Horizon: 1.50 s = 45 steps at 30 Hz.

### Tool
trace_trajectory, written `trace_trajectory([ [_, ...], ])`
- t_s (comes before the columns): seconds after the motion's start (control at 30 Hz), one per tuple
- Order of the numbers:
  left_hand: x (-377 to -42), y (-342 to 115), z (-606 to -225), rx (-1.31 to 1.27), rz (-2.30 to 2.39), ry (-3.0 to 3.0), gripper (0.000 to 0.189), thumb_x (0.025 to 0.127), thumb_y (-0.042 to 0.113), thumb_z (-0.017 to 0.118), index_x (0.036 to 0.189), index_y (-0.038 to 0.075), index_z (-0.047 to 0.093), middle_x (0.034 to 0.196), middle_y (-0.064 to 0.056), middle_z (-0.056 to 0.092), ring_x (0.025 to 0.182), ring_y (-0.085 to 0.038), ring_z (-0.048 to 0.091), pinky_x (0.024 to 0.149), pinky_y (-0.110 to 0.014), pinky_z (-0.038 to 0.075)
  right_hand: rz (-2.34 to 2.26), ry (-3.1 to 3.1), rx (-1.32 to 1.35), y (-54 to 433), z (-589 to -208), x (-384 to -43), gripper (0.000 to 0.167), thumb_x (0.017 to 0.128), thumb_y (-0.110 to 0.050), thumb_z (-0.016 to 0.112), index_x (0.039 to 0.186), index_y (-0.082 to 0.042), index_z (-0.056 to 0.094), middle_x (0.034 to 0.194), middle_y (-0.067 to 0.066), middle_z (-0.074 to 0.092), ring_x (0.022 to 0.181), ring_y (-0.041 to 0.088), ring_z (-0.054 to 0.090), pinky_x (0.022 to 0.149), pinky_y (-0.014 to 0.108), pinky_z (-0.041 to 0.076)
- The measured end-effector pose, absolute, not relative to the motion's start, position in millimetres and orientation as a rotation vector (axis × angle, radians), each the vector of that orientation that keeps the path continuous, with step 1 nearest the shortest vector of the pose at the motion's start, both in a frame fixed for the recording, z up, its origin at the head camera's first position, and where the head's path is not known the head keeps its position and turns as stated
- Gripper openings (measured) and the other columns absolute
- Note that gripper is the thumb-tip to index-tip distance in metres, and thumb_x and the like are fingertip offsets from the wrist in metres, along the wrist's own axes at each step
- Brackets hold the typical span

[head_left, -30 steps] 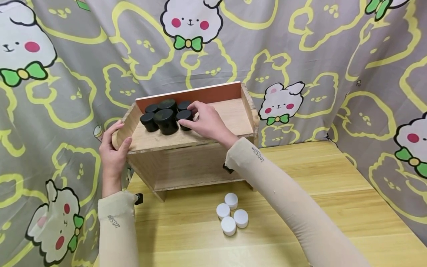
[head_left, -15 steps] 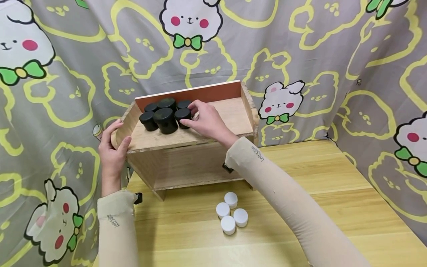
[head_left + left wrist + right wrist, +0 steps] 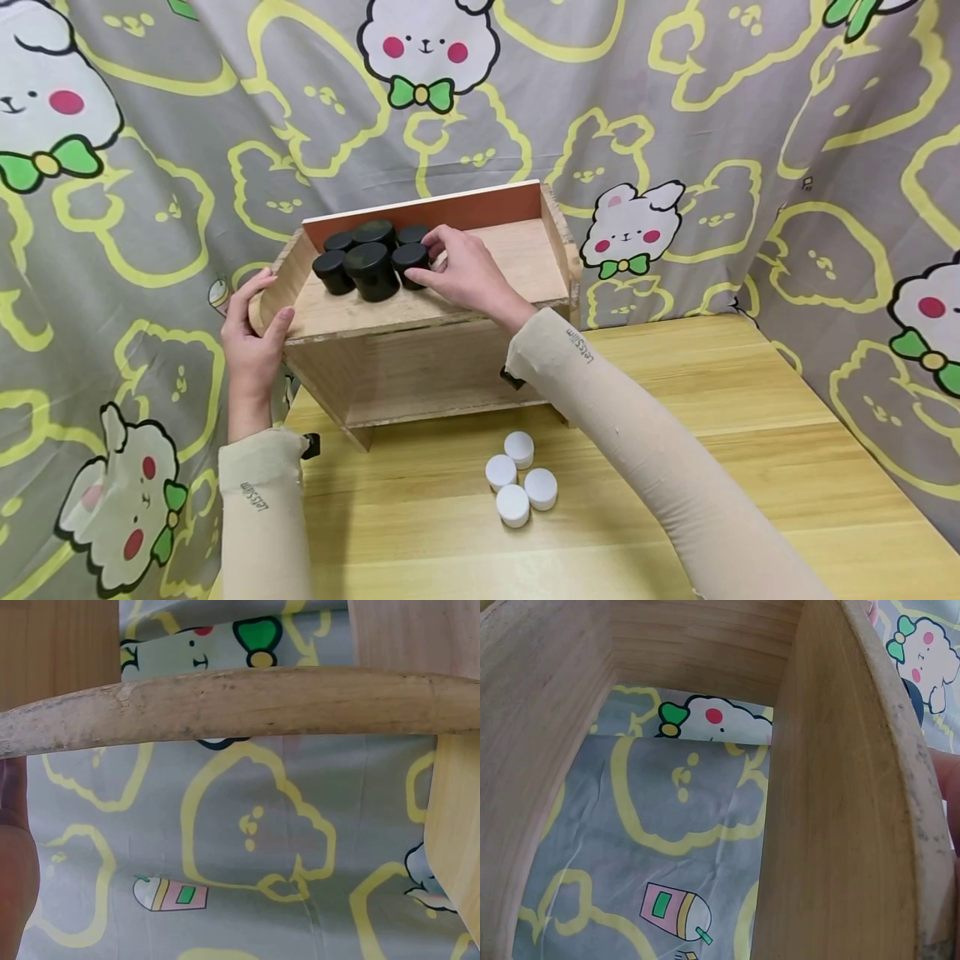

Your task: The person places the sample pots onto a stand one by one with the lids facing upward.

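A wooden shelf unit [image 3: 442, 371] stands on the table, with a cluster of black lidded jars on its top board [image 3: 502, 258]. Two larger jars [image 3: 372, 275] sit in the middle, one behind the other, with smaller ones on both sides. My right hand [image 3: 476, 275] has its thumb and fingers around the small front-right black jar [image 3: 408, 260], which stands upright against the cluster. At the left end, my left hand [image 3: 255, 346] grips the side panel [image 3: 281, 287], thumb at the front. Only parts of my hands enter the wrist views, such as the left hand's edge [image 3: 16, 870].
Several white round-lidded containers [image 3: 513, 506] stand close together on the wooden table [image 3: 637, 525] in front of the shelf. A reddish back panel [image 3: 480, 208] borders the top board. A patterned curtain [image 3: 570, 92] hangs behind and along the sides.
The small front-right black jar has shifted slightly left toward the larger front jar. My right thumb has slid a little to the right on it. My left hand stays put.
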State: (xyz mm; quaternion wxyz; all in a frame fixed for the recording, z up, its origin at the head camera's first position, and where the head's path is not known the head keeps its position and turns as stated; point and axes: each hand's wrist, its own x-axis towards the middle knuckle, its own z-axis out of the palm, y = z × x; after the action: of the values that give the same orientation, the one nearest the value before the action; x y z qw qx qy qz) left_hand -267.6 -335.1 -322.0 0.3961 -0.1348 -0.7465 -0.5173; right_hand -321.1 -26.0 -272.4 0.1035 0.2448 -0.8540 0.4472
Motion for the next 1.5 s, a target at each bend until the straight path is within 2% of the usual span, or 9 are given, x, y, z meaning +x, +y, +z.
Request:
trace_trajectory([
  [0.5, -268, -335, -321, -0.353, -1.327, -1.874, 0.046, 0.091, 0.003, 0.072, 0.135, -0.001, 0.062, 0.149, -0.01, 0.059, 0.139, -0.017, 0.052, 0.113, -0.026, 0.041, 1.365, -2.414, 0.757, -11, -270, -305, 0.06, 0.093, -0.031, 0.078, 0.14, -0.006, 0.052, 0.124, 0.012, 0.064, 0.09, 0.016, 0.069, 0.087, 0.03, 0.055],
  [0.67, -269, -335, -321, -0.345, -1.319, -1.879, 0.046, 0.091, 0.003, 0.072, 0.136, 0.0, 0.063, 0.148, -0.007, 0.06, 0.138, -0.015, 0.053, 0.112, -0.025, 0.041, 1.407, -2.337, 0.811, 6, -271, -285, 0.06, 0.092, -0.029, 0.079, 0.141, -0.009, 0.053, 0.122, 0.012, 0.065, 0.092, 0.016, 0.067, 0.084, 0.029, 0.057],
  [0.9, -268, -336, -319, -0.365, -1.312, -1.871, 0.046, 0.09, 0.002, 0.072, 0.135, -0.002, 0.062, 0.148, -0.009, 0.06, 0.137, -0.015, 0.053, 0.112, -0.025, 0.041, 1.432, -2.305, 0.926, 37, -278, -249, 0.057, 0.092, -0.021, 0.08, 0.14, -0.006, 0.055, 0.119, 0.013, 0.067, 0.096, 0.019, 0.069, 0.085, 0.031, 0.059],
  [1.1, -266, -337, -317, -0.356, -1.305, -1.873, 0.046, 0.091, 0.004, 0.073, 0.135, -0.001, 0.062, 0.148, -0.008, 0.059, 0.137, -0.015, 0.053, 0.112, -0.025, 0.041, 1.404, -2.356, 1.039, 66, -302, -220, 0.053, 0.091, -0.017, 0.08, 0.138, -0.005, 0.058, 0.117, 0.006, 0.068, 0.1, 0.019, 0.067, 0.087, 0.032, 0.058],
  [1.3, -266, -337, -320, -0.358, -1.301, -1.896, 0.046, 0.091, 0.005, 0.073, 0.136, -0.002, 0.062, 0.149, -0.009, 0.059, 0.136, -0.013, 0.053, 0.11, -0.023, 0.041, 1.401, -2.465, 1.075, 95, -342, -193, 0.05, 0.093, -0.02, 0.079, 0.138, -0.014, 0.059, 0.118, -0.003, 0.067, 0.098, 0.011, 0.065, 0.086, 0.03, 0.057],
  [1.5, -266, -337, -321, -0.34, -1.295, -1.922, 0.046, 0.092, 0.006, 0.073, 0.137, 0.0, 0.062, 0.15, -0.009, 0.057, 0.136, -0.012, 0.052, 0.108, -0.023, 0.041, 1.403, -2.51, 1.065, 111, -387, -182, 0.046, 0.093, -0.021, 0.078, 0.136, -0.016, 0.061, 0.115, -0.006, 0.067, 0.097, 0.007, 0.065, 0.085, 0.03, 0.057],
])
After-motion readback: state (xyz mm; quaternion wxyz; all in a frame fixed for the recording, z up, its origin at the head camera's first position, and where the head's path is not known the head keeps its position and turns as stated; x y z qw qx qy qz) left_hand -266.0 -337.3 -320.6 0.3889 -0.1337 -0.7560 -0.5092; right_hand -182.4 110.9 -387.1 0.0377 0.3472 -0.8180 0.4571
